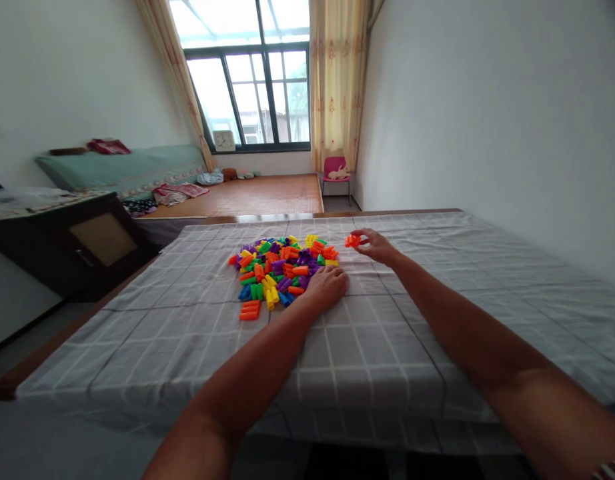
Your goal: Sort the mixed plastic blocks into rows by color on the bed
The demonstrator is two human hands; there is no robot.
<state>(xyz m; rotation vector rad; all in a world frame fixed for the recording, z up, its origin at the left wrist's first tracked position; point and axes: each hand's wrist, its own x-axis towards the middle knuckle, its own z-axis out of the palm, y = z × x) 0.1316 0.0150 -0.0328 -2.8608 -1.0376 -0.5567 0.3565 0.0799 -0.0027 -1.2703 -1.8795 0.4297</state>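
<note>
A pile of small plastic pieces (272, 267) in orange, yellow, green, blue and purple lies on the grey checked cloth (357, 347). My left hand (328, 287) rests at the pile's right edge, palm down, its fingers lying flat near a yellow piece; what is under the palm is hidden. To the right of the pile, my right hand (375, 245) pinches an orange piece (352, 241) between thumb and fingers. One orange piece (250, 310) lies at the near left edge of the pile.
A dark cabinet (82, 247) stands left of the table. Beyond the far table edge are a low bed (267, 193) with clothes on it and a pink chair (335, 167) holding a soft toy. A white wall (487, 120) runs along the right.
</note>
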